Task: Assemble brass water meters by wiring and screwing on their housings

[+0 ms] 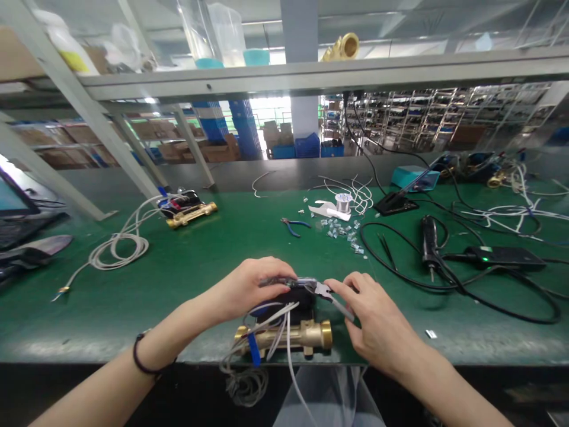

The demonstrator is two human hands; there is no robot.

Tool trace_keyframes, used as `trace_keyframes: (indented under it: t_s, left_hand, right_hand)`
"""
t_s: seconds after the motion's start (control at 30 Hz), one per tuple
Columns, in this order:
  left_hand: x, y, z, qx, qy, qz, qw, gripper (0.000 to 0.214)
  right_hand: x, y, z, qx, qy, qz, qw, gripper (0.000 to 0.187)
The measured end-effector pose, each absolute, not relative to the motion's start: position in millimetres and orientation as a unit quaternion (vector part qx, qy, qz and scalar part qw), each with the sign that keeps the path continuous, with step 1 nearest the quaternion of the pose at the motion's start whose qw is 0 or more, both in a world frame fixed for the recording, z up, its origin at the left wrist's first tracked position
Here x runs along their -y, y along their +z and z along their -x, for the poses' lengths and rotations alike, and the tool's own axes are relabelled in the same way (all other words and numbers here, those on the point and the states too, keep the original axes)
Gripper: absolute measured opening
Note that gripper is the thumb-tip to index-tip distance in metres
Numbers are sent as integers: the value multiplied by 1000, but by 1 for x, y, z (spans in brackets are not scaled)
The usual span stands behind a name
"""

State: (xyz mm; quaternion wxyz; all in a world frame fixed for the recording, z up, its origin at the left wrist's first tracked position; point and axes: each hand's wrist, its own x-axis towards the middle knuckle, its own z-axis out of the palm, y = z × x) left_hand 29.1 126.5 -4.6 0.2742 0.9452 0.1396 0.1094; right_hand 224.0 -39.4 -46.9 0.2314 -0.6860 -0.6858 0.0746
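Observation:
In front of me at the table edge lies a brass pipe fitting (284,337) with a dark housing (291,305) behind it, white cables and a blue tag draped across. My left hand (253,287) is closed at the far upper edge of this housing, on a grey, shiny part (306,282); its exact shape is partly hidden by my fingers. My right hand (371,314) is wrapped round pliers (340,305) with grey handles. Their metal jaws touch or nearly touch the right end of that shiny part.
Blue-handled cutters (296,227), small metal clips (342,231) and a solder spool (343,203) lie beyond my hands. To the right are a black electric screwdriver (429,246) and looping cables. Another brass unit (191,213) with coiled cable is at left. A shelf (267,83) crosses above.

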Motion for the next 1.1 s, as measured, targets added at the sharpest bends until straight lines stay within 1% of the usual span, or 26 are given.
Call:
trace_keyframes:
  t_s: [0.13, 0.27, 0.5, 0.73, 0.87, 0.93, 0.97, 1.03, 1.1]
  left_hand:
    - [-128, -3, -30, -129, 103, -948, 272, 18]
    - [-128, -4, -30, -116, 107, -954, 255, 18]
    - [-127, -6, -29, -112, 119, -955, 248, 18]
    - [-126, -5, -29, -109, 122, -954, 250, 18]
    - [-125, -7, -30, -117, 121, -952, 255, 18]
    - [-126, -9, -30, -148, 133, -939, 281, 17]
    - [-127, -10, -30, -173, 148, -922, 314, 17]
    - [-132, -12, -29, -230, 188, -856, 423, 19]
    - [-138, -13, -26, -279, 233, -763, 534, 18]
  right_hand:
    - [36, -42, -216, 690, 13, 705, 164, 55]
    - [33, -33, -207, 707, -15, 698, 115, 56]
    - [32, -23, -195, 703, -46, 705, 80, 57]
    - [31, -21, -189, 707, -51, 704, 45, 44]
    - [30, -23, -189, 695, -17, 718, 35, 49]
    - [30, -23, -190, 687, 12, 726, 38, 51]
    - [30, -23, -192, 682, 27, 730, 40, 51]
    - [30, -22, -195, 670, 51, 739, 50, 46]
    - [31, -22, -198, 659, 60, 746, 75, 37]
